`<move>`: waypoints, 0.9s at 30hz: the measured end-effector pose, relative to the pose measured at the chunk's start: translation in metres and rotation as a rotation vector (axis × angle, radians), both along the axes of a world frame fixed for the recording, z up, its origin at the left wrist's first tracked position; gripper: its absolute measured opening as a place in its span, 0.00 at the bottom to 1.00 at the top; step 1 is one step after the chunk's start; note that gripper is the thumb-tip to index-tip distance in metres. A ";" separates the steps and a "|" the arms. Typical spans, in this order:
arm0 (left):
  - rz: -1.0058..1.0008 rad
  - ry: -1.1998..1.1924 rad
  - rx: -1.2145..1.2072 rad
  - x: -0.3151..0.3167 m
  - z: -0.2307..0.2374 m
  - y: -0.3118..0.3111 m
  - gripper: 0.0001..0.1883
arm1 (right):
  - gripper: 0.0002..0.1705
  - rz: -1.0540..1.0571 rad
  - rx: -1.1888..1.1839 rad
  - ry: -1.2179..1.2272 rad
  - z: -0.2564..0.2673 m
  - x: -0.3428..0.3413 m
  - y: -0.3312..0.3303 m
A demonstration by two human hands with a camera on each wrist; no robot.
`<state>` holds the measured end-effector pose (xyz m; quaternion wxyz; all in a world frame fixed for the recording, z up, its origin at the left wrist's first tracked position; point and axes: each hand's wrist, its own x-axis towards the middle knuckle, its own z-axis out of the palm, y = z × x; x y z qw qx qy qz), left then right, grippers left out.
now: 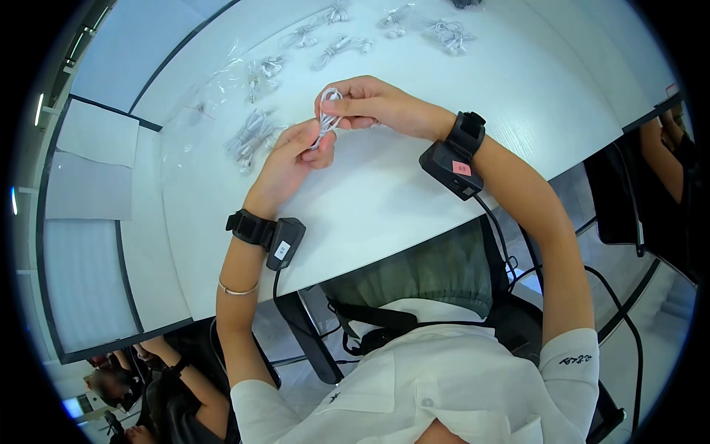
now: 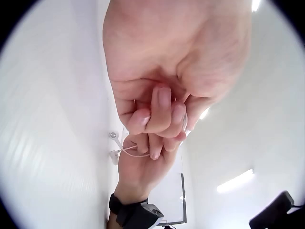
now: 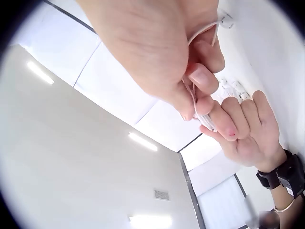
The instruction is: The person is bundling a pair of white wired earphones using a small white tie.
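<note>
we saw left hand [image 1: 294, 154] and right hand [image 1: 366, 102] pinching a coiled white cable [image 1: 324, 129] between them, over the table [image 1: 532, 103]. we judged it light, limp; best held mid-bundle, thin ends untugged.

No wording is clearly legible. A pink sticker [image 1: 461, 169] on the black device [image 1: 438, 163] at the person's right wrist and a white sticker [image 1: 282, 250] on the matching unit [image 1: 294, 232] at the left carry dark characters too small to read. Dark script [image 1: 575, 360] marks the white shirt's right sleeve [image 1: 571, 379], its letters indistinct.
</note>
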<state>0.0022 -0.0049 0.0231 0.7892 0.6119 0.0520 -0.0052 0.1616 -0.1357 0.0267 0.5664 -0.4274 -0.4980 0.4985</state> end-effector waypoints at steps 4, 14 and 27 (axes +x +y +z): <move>-0.121 0.024 0.060 -0.001 -0.003 0.008 0.19 | 0.18 0.020 -0.011 -0.034 -0.004 0.001 0.001; 0.278 0.076 0.090 0.003 -0.007 0.000 0.14 | 0.23 -0.330 -0.196 -0.320 -0.012 0.000 0.010; 0.497 0.021 0.159 0.005 -0.007 -0.003 0.16 | 0.13 -0.359 0.062 -0.613 -0.014 -0.005 0.007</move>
